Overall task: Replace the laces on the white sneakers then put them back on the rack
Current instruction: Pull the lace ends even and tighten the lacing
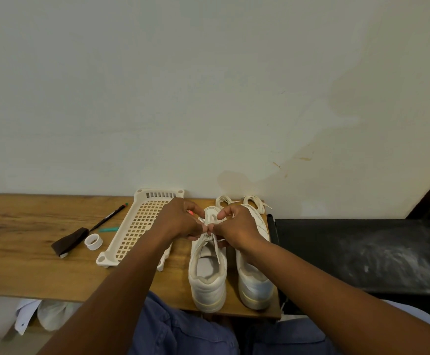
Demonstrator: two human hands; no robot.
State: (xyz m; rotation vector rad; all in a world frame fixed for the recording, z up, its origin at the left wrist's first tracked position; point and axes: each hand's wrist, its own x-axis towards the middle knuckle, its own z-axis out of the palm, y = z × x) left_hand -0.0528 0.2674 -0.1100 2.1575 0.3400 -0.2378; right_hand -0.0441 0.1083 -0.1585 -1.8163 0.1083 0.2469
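Two white sneakers stand side by side on the wooden table (16, 252), heels toward me. Over the left sneaker (208, 275) my left hand (180, 221) and my right hand (237, 225) meet, each pinching the white lace (215, 243) at the top of the tongue. Loose lace ends trail down the shoe's opening. My right wrist partly covers the right sneaker (253, 280). A second set of white laces (256, 202) lies behind the shoes near the wall. The cream plastic rack (137, 226) lies flat to the left of the sneakers.
Left of the rack lie a black pen (109, 217), a green pen cap (109, 229), a white tape ring (93, 241) and a brown cloth-wrapped item (68, 242). A black surface (362, 252) adjoins the table on the right. A wall rises behind.
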